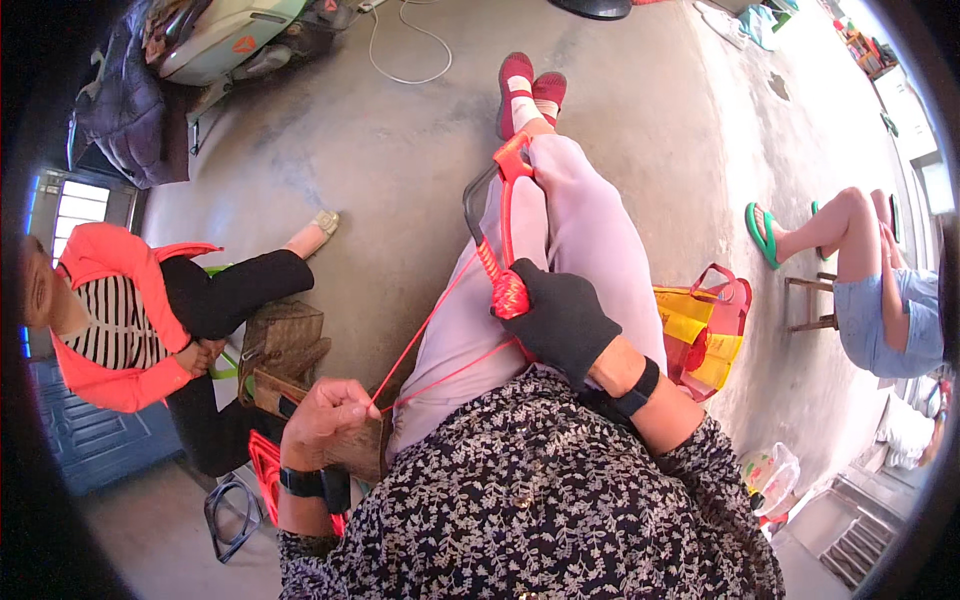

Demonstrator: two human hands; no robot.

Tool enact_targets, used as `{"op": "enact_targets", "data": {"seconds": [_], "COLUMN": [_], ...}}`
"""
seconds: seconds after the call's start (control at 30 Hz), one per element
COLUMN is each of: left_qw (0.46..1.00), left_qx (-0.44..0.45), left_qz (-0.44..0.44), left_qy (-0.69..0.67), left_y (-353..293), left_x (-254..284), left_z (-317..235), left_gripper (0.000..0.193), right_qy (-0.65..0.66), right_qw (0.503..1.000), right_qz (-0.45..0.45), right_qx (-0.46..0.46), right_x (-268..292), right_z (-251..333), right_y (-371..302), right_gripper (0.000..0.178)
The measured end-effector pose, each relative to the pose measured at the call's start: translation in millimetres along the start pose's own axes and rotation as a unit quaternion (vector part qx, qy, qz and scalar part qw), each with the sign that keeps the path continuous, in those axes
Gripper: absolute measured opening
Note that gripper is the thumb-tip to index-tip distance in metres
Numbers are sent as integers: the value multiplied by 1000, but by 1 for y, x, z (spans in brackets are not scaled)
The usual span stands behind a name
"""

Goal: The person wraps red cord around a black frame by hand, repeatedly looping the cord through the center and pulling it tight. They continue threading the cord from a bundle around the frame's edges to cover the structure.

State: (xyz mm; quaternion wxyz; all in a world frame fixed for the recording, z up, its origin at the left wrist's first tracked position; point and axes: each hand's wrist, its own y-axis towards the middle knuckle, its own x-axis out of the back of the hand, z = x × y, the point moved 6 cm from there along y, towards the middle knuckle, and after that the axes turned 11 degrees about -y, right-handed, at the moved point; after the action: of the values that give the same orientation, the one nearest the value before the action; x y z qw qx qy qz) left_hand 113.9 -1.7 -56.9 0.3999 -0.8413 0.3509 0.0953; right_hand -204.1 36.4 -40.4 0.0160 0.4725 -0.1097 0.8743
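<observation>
My bare left hand (330, 415) pinches a thin red cord (424, 330) between thumb and fingertips, left of my lap. Two strands stretch from it, one up to the frame and one toward my right hand. My right hand (565, 315), in a black glove, is closed around the near end of a looped black frame (470, 205) above my thighs. Red cord is coiled tightly round part of this frame, and its far corner is red. A bundle of red cord (509, 296) sits at the gloved fingers. The palm side of the glove is hidden.
At my left are a wooden box-like piece (283, 350), red frames (266, 470) and a black frame (232, 515). A red-and-yellow bag (705, 335) stands by my right leg. One person (125, 315) sits left, another (875, 290) right. A scooter (235, 40) is far left.
</observation>
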Motion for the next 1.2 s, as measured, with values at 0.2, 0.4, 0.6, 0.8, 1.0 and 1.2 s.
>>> {"op": "enact_targets", "data": {"seconds": [0.2, 0.4, 0.6, 0.8, 1.0, 1.2], "left_qw": [979, 982, 982, 987, 991, 965], "left_qx": [-141, -188, -184, -161, -116, -37], "left_qz": [-101, 10, 39, 0, 19, 243], "left_qy": [105, -9, -31, -23, 61, -89], "left_y": [64, 142, 163, 159, 150, 109], "left_x": [-7, -97, -101, -98, -106, -131], "left_z": [-44, -72, -60, -38, -51, -84], "left_gripper": [29, 31, 28, 22, 21, 26], "right_qy": [158, 31, 10, 8, 73, 374], "right_qw": [984, 993, 998, 998, 993, 924], "right_qz": [6, 106, 65, 62, 97, 66], "right_qx": [-87, -30, 3, 12, 3, -42], "right_x": [4, -4, -18, -15, -1, 26], "right_z": [-26, -9, -14, -13, -12, -44], "right_y": [-10, -9, -12, -10, -13, -28], "right_gripper": [43, 49, 50, 48, 39, 37]}}
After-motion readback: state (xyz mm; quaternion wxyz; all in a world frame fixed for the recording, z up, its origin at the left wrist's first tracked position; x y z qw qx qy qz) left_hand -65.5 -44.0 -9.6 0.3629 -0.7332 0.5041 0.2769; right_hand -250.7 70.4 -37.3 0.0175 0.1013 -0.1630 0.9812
